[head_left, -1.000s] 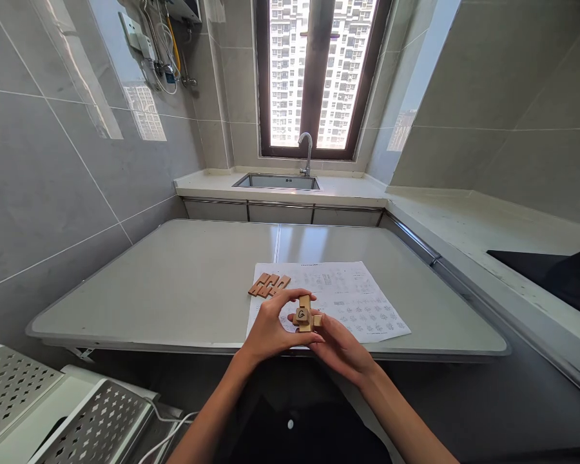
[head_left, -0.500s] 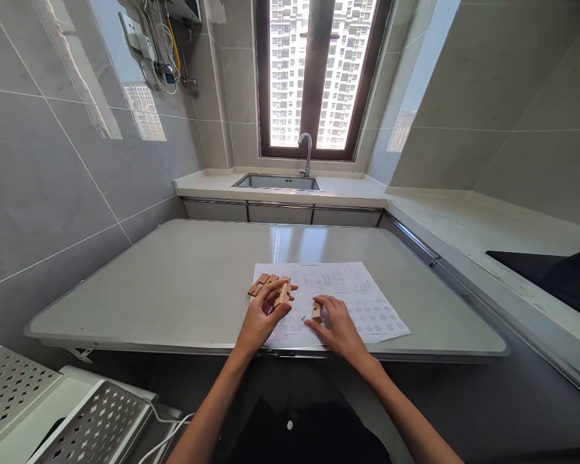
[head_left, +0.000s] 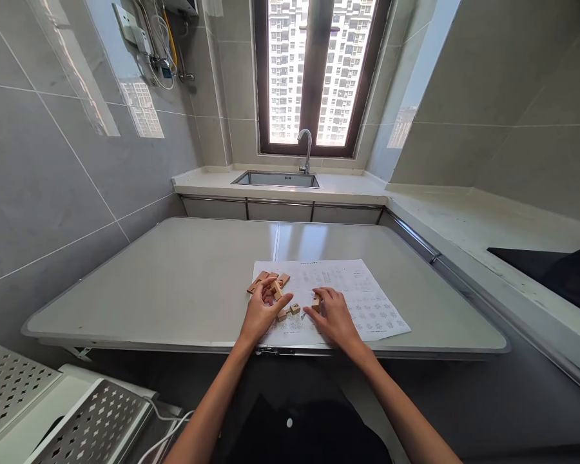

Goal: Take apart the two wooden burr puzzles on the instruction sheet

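Observation:
Between the thumb and fingers of my left hand (head_left: 261, 316) is a notched wooden puzzle piece (head_left: 277, 292), tilted. My right hand (head_left: 335, 316) pinches another small wooden piece (head_left: 316, 301) above the printed sheet; its fingers cover part of it. Just beyond my left hand lie several flat wooden pieces (head_left: 258, 281), partly hidden by the fingers. A further notched wooden piece (head_left: 294, 309) rests on the paper between the hands, close to my left thumb.
The white printed sheet (head_left: 381, 316) with small diagrams lies at the front of the pale folding table (head_left: 149, 290). Behind the table is a counter with a sink (head_left: 275, 180) and tap (head_left: 307, 151). A perforated white rack (head_left: 91, 425) stands at the lower left.
My left hand has shifted slightly left with its piece, which has turned. The notched piece on the paper between the hands now shows. My right hand keeps its hold, moving only slightly.

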A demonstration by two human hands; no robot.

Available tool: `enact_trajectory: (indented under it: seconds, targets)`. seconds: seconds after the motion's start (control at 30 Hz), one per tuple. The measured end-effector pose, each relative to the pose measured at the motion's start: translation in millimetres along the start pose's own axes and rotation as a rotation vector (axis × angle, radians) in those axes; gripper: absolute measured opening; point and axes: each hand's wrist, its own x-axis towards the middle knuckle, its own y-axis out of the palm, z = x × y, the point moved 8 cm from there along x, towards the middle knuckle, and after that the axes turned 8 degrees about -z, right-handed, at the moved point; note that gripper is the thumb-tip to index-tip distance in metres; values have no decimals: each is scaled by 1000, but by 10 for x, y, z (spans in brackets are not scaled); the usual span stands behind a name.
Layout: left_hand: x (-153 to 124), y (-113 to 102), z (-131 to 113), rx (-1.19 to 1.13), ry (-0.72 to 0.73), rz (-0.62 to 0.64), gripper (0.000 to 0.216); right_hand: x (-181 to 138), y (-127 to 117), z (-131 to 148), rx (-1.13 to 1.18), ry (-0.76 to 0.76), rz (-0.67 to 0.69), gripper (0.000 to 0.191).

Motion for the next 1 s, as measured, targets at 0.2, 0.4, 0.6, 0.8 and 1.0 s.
enact_trajectory:
  seconds: [0.2,0.4,0.6,0.8,1.0]
  targets:
    - [-29,-165,-170,403,302,192,60,-97,-15,105,65,-16,78,45]
    - [-34,-379,-177,517,348,202,60,-139,-79,238,98,10,123,50]
    - [-33,-407,-93,538,344,292,58,-163,6,275,138,54,209,59]
    - [-72,-196,-99,475,339,411,65,-57,153,327,141,33,262,59]
    - [-130,-29,-115,478,350,467,72,47,301,415,176,-3,390,66]
